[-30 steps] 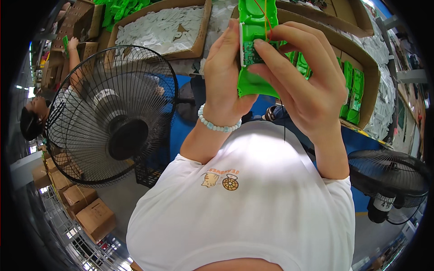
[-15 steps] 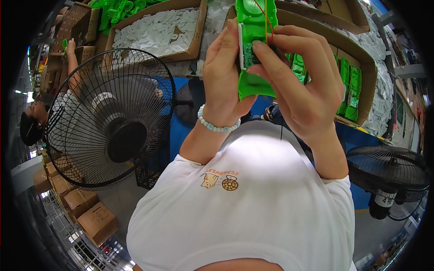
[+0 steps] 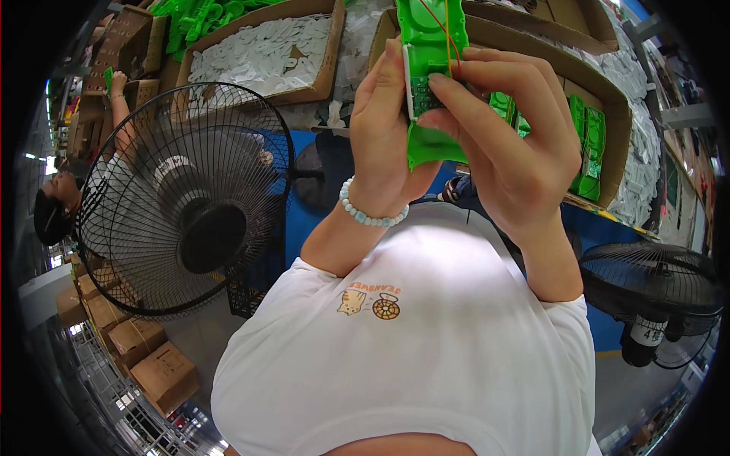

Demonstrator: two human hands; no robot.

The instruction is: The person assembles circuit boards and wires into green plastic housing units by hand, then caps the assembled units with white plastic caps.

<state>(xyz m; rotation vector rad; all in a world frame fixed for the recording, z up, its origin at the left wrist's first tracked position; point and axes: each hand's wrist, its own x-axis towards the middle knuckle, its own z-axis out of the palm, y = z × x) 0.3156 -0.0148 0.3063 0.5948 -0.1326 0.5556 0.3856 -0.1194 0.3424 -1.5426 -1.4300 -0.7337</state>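
My left hand (image 3: 379, 133) is closed around a long green plastic housing (image 3: 432, 34), held upright with its hollow inside facing me. A small green circuit board (image 3: 420, 93) sits in the housing's middle, beside a white strip (image 3: 411, 80) along the left edge. Red and yellow wires (image 3: 449, 42) run over the upper half. My right hand (image 3: 525, 144) is closed at the board, with fingertips gripping or pressing its right side; the exact contact is hidden under the fingers. The housing's lower end shows below the right fingertips.
Behind my hands, a cardboard box (image 3: 620, 144) contains green housings (image 3: 589, 152). At the back left stands a box of white pieces (image 3: 258, 53), with green parts (image 3: 201, 19) beyond. Large fans stand left (image 3: 190, 205) and right (image 3: 646, 289). Another person (image 3: 65, 190) works far left.
Both hands and the housing have shifted slightly down and to the right. The right fingertips stay at the circuit board. At far left, the other person's raised hand has moved slightly.
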